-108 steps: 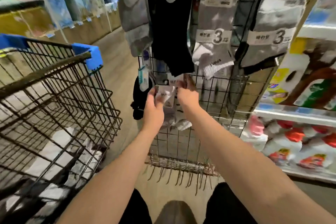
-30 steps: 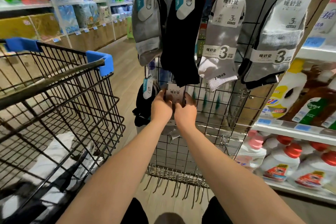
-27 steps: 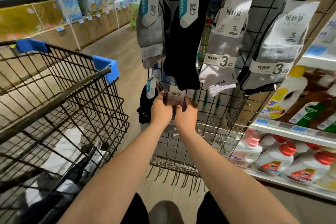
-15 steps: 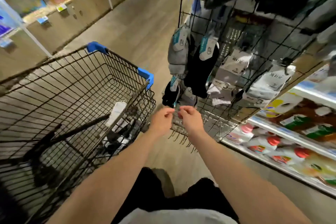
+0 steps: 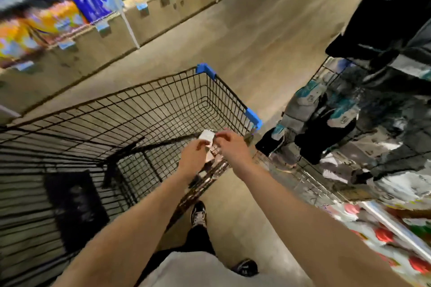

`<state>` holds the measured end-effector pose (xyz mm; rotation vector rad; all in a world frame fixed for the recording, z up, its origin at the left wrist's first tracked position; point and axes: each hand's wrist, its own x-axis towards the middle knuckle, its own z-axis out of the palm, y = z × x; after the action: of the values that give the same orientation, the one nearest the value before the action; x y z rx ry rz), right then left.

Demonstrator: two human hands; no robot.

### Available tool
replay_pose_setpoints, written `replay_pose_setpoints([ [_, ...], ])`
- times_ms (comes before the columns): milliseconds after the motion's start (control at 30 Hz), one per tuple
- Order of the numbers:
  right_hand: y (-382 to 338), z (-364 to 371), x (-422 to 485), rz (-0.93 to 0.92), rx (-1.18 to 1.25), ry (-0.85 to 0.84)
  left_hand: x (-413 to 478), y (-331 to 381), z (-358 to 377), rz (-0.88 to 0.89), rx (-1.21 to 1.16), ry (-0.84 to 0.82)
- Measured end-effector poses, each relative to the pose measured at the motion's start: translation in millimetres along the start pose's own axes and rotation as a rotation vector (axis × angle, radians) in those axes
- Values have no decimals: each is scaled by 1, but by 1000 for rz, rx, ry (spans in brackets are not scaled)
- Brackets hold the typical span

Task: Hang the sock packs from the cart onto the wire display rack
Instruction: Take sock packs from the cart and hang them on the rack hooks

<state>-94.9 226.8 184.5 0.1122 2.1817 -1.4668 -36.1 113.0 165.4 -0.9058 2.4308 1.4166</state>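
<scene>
Above the shopping cart's [image 5: 229, 92] near corner, in the head view, both hands meet on a sock pack [image 5: 206, 137]. The left hand [image 5: 193, 158] and right hand [image 5: 233, 147] each pinch its white header card with curled fingers, probably readying its hook. The wire display rack [image 5: 325, 69], already carrying hung socks [image 5: 300, 109], stands just to the right.

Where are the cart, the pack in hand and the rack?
cart [image 5: 229, 93], head view, far rim wire.
pack [image 5: 206, 137], head view, white card.
rack [image 5: 321, 67], head view, left edge wire.
</scene>
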Motion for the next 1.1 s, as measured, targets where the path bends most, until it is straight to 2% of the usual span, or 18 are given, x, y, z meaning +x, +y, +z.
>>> replay_pose_setpoints([
  [100,-2,42,37,101,-33,-34,36,-34,-20,-145,-98,1],
  [333,28,107,125,358,-102,8,113,-95,-30,-352,-207,-49],
  [667,101,185,227,670,-17,44,215,-169,17,-490,-201,-139],
  [767,120,192,243,727,-71,64,230,-183,34,-489,-188,-222],
  [867,136,199,255,788,-224,140,240,-189,43,-483,-150,-294],
  [1000,159,198,256,789,-105,105,248,-197,54,-544,-242,-347],
  [1100,164,199,252,755,-169,152,256,-227,72,-582,-326,-342],
])
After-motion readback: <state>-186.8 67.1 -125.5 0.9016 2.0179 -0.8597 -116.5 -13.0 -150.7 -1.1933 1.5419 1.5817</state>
